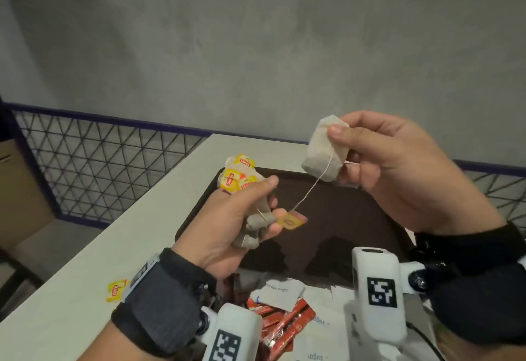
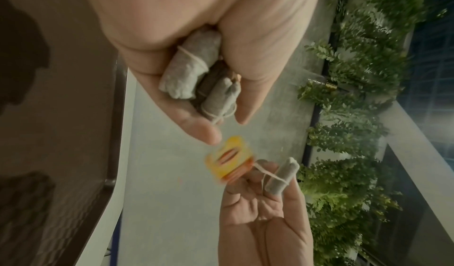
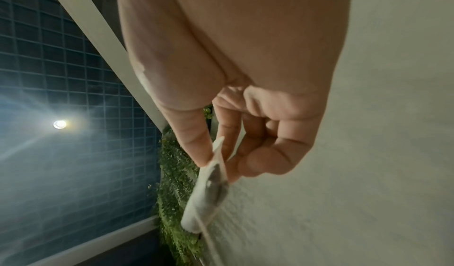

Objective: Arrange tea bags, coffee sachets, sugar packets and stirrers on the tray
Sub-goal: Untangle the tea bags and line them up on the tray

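My left hand (image 1: 242, 212) grips a bunch of grey tea bags (image 1: 250, 229) with yellow Lipton tags (image 1: 236, 178) sticking out above the fist; the left wrist view shows the bags (image 2: 194, 76) squeezed in the palm. My right hand (image 1: 378, 155) pinches a single tea bag (image 1: 324, 153) by its top between thumb and fingers, raised over the dark brown tray (image 1: 341, 218). Its string runs down to a yellow tag (image 1: 291, 220) hanging by my left fingers. In the right wrist view the same bag (image 3: 206, 192) hangs from the pinch.
Red coffee sachets (image 1: 284, 323) and white sugar packets (image 1: 280, 289) lie on the white table (image 1: 85, 261) near the tray's front edge. A loose yellow tea tag (image 1: 115, 291) lies at the left. A wire mesh railing (image 1: 99, 167) borders the table's left and far sides.
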{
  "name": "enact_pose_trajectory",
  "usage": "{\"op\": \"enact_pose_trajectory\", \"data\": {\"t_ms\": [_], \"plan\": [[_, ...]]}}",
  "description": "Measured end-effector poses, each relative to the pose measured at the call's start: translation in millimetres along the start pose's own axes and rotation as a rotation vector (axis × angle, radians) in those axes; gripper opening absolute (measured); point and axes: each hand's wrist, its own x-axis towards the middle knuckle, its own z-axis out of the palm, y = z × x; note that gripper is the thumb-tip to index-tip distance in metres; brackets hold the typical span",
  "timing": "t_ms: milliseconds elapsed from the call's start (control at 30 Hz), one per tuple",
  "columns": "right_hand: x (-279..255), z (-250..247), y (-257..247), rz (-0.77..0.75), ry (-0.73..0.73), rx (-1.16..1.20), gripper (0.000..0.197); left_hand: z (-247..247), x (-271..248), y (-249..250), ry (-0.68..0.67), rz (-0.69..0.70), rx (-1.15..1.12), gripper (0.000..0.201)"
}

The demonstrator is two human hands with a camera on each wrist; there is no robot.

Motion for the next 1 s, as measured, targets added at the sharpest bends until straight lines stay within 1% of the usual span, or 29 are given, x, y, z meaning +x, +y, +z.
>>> {"op": "enact_pose_trajectory", "data": {"t_ms": [100, 167, 233, 300, 367, 433, 467, 567, 633, 667, 733, 800, 867, 933, 967, 1000], "plan": [[-2, 3, 0, 0.011, -0.053, 0.006, 0.013, -5, 4, -3, -0.003, 0.030, -0.036, 0.023], [-3, 5, 2, 0.032, -0.088, 0.001, 0.019, -8, 4, -4, -0.019, 0.059, -0.044, 0.026], [-3, 9, 6, 0.053, -0.105, -0.058, 0.021, -9, 2, -2, -0.061, 0.083, -0.056, 0.032], [-2, 12, 12, 0.064, -0.102, -0.163, 0.015, -8, 0, 0, -0.122, 0.102, -0.071, 0.035], [-1, 15, 19, 0.074, -0.092, -0.269, 0.011, -8, -1, 2, -0.161, 0.131, -0.052, 0.027], [0, 19, 24, 0.077, -0.099, -0.319, 0.010, -9, -2, 1, -0.177, 0.168, 0.020, 0.018], [0, 21, 25, 0.075, -0.107, -0.328, 0.010, -9, -2, 0, -0.175, 0.182, 0.064, 0.017], [0, 26, 29, 0.069, -0.117, -0.308, 0.015, -11, -2, -2, -0.125, 0.213, 0.135, 0.028], [1, 26, 34, 0.106, -0.131, -0.240, 0.028, -12, 0, -2, -0.068, 0.238, 0.099, 0.028], [2, 25, 36, 0.156, -0.158, -0.187, 0.036, -13, 1, -1, -0.047, 0.250, 0.070, 0.027], [3, 24, 39, 0.271, -0.293, -0.061, 0.046, -15, 3, 1, 0.001, 0.272, 0.025, 0.028], [2, 22, 42, 0.348, -0.429, -0.063, 0.049, -17, 4, 3, 0.042, 0.291, 0.007, 0.031], [2, 21, 44, 0.371, -0.477, -0.148, 0.043, -21, 6, 6, 0.078, 0.308, 0.002, 0.030], [2, 20, 45, 0.371, -0.459, -0.218, 0.024, -24, 7, 7, 0.124, 0.329, -0.005, 0.029], [2, 19, 45, 0.377, -0.439, -0.238, 0.018, -26, 7, 9, 0.148, 0.337, -0.011, 0.029], [2, 19, 44, 0.386, -0.424, -0.245, 0.016, -28, 8, 10, 0.170, 0.343, -0.016, 0.029]]}}
